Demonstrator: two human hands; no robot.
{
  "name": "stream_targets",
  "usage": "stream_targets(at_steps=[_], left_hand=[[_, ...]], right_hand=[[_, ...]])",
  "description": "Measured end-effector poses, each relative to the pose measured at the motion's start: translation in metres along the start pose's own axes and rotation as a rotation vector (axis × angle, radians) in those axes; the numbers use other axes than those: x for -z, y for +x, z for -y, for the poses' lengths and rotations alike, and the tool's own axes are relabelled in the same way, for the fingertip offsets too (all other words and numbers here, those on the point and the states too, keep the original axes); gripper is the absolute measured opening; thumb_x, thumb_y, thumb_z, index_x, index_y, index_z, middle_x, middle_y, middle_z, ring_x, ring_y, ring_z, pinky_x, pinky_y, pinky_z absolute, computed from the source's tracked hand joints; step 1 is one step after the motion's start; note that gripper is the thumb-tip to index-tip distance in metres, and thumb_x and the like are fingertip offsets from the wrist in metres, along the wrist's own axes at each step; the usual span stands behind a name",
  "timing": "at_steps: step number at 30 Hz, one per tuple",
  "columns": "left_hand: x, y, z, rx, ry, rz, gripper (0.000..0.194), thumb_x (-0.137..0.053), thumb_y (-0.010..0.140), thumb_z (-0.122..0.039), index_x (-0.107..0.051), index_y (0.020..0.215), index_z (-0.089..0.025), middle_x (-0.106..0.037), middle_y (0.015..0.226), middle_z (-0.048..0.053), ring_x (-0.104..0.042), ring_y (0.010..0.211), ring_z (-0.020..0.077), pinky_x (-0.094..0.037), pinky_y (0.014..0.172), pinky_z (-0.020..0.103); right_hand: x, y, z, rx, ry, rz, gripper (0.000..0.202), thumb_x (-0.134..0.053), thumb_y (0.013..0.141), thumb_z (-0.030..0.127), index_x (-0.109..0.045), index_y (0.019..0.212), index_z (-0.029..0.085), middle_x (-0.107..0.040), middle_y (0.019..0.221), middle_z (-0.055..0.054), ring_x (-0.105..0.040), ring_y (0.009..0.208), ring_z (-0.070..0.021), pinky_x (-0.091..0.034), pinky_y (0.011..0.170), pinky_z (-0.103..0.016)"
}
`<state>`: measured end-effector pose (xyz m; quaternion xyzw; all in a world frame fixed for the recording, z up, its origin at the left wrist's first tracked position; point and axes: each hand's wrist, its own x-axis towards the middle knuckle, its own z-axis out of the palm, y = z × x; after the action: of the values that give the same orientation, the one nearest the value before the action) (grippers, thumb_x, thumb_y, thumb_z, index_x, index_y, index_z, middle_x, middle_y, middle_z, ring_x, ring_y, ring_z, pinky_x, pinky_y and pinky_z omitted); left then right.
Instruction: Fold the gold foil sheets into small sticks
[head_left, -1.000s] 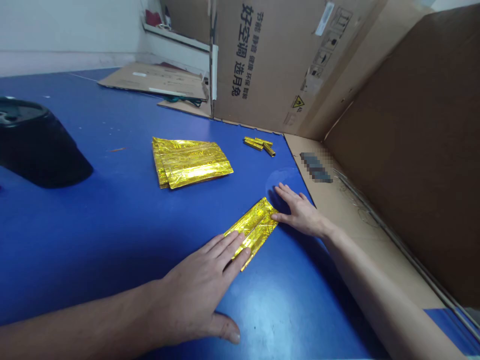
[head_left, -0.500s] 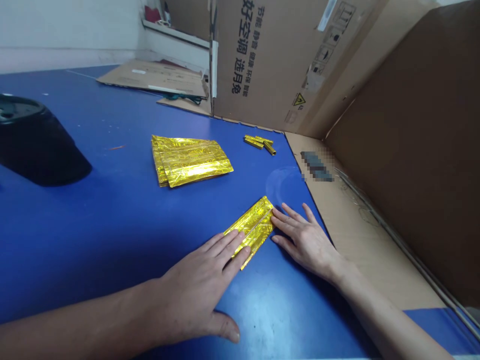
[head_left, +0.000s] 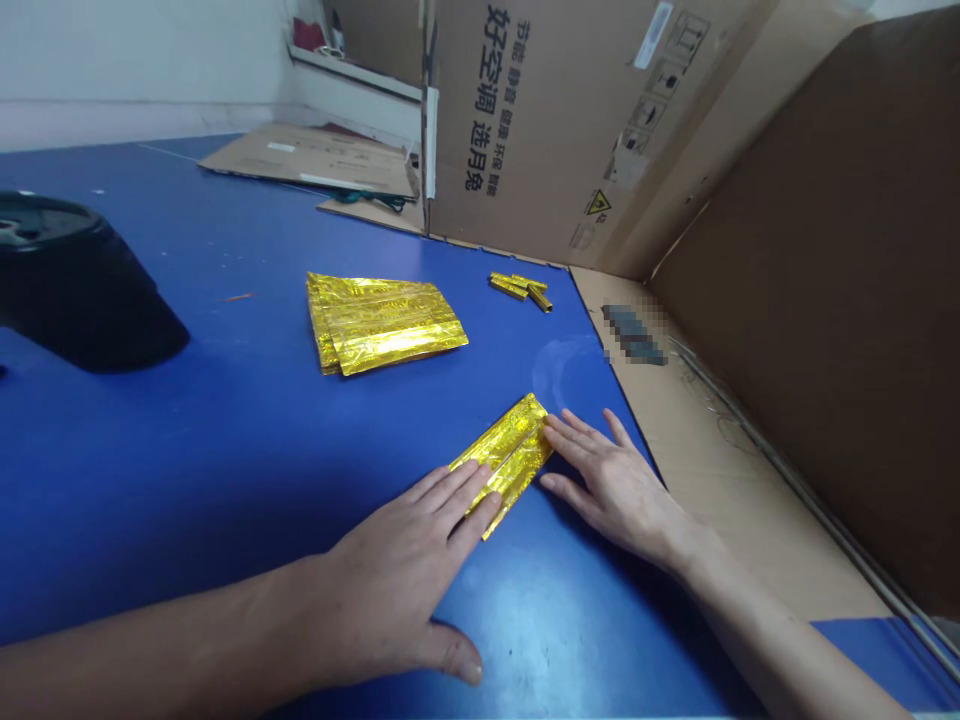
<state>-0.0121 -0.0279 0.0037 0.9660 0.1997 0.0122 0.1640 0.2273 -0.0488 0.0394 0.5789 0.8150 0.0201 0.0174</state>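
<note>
A folded gold foil sheet (head_left: 517,448) lies diagonally on the blue table, with a seam along its middle. My left hand (head_left: 420,560) rests flat on its lower left part, fingers stretched and thumb apart, hiding that end. At the sheet's upper right edge, the fingertips of my right hand (head_left: 611,480) touch the foil; its fingers are spread. Farther back, a stack of flat gold foil sheets (head_left: 394,325) lies left of centre. Several small gold folded pieces (head_left: 521,287) sit near the table's back edge.
A black object (head_left: 90,290) stands at the left. Large cardboard walls (head_left: 555,120) rise behind and at the right, with a cardboard strip (head_left: 720,470) along the table's right side. Flat cardboard (head_left: 315,160) lies at the back left.
</note>
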Motion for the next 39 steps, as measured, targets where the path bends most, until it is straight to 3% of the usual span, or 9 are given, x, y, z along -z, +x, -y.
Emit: stream_targets(at_steps=[4, 8, 12, 18, 27, 39], left_hand=[[-0.001, 0.000, 0.002, -0.016, 0.000, -0.021, 0.102, -0.036, 0.062, -0.078, -0.018, 0.137, -0.011, -0.008, 0.142, 0.018, -0.005, 0.131, 0.0292, -0.010, 0.106, 0.042], [-0.001, 0.000, 0.002, -0.023, -0.014, -0.037, 0.105, -0.040, 0.061, -0.077, -0.013, 0.137, -0.011, -0.002, 0.143, 0.017, -0.002, 0.131, 0.0301, -0.011, 0.106, 0.043], [-0.002, 0.001, 0.001, -0.016, -0.034, -0.026, 0.105, -0.044, 0.060, -0.076, -0.017, 0.137, -0.011, -0.006, 0.143, 0.017, -0.005, 0.131, 0.0311, -0.011, 0.106, 0.044], [-0.002, 0.000, -0.001, 0.020, -0.031, 0.016, 0.104, -0.042, 0.060, -0.077, -0.016, 0.137, -0.010, -0.012, 0.142, 0.018, -0.009, 0.131, 0.0308, -0.013, 0.106, 0.045], [-0.007, 0.003, -0.012, 0.073, 0.059, -0.068, 0.102, -0.045, 0.059, -0.076, -0.023, 0.135, -0.010, -0.018, 0.141, 0.019, -0.014, 0.130, 0.0321, -0.015, 0.105, 0.044], [-0.007, -0.006, 0.001, -0.084, 0.066, -0.065, 0.094, -0.029, 0.067, -0.077, -0.016, 0.137, -0.016, -0.013, 0.143, 0.014, -0.008, 0.131, 0.0299, -0.011, 0.105, 0.044]], right_hand=[[0.011, 0.008, 0.021, 0.110, 0.094, 0.047, 0.071, -0.029, 0.084, 0.055, -0.027, 0.134, 0.006, -0.023, 0.140, -0.015, -0.016, 0.130, -0.0245, -0.012, 0.105, -0.051], [0.003, 0.016, 0.038, 0.282, 0.239, 0.158, 0.083, -0.029, 0.080, 0.063, -0.017, 0.136, 0.003, -0.010, 0.142, -0.018, -0.005, 0.131, -0.0238, -0.011, 0.106, -0.044], [-0.016, 0.024, 0.023, 0.285, 0.250, 0.150, 0.079, -0.027, 0.082, 0.060, -0.012, 0.138, 0.006, -0.008, 0.143, -0.016, -0.002, 0.132, -0.0219, -0.008, 0.106, -0.045], [-0.026, 0.036, -0.008, 0.133, 0.148, 0.130, 0.073, -0.022, 0.084, 0.057, -0.010, 0.139, 0.010, -0.003, 0.144, -0.013, 0.000, 0.132, -0.0220, -0.007, 0.105, -0.049], [-0.023, 0.049, -0.010, 0.227, 0.129, 0.133, 0.064, -0.016, 0.087, 0.053, -0.009, 0.139, 0.015, -0.005, 0.145, -0.009, -0.002, 0.132, -0.0215, -0.005, 0.103, -0.053], [-0.022, 0.049, -0.010, 0.230, 0.102, 0.130, 0.067, -0.018, 0.086, 0.055, -0.010, 0.139, 0.015, -0.006, 0.145, -0.009, -0.004, 0.132, -0.0220, -0.007, 0.104, -0.052]])
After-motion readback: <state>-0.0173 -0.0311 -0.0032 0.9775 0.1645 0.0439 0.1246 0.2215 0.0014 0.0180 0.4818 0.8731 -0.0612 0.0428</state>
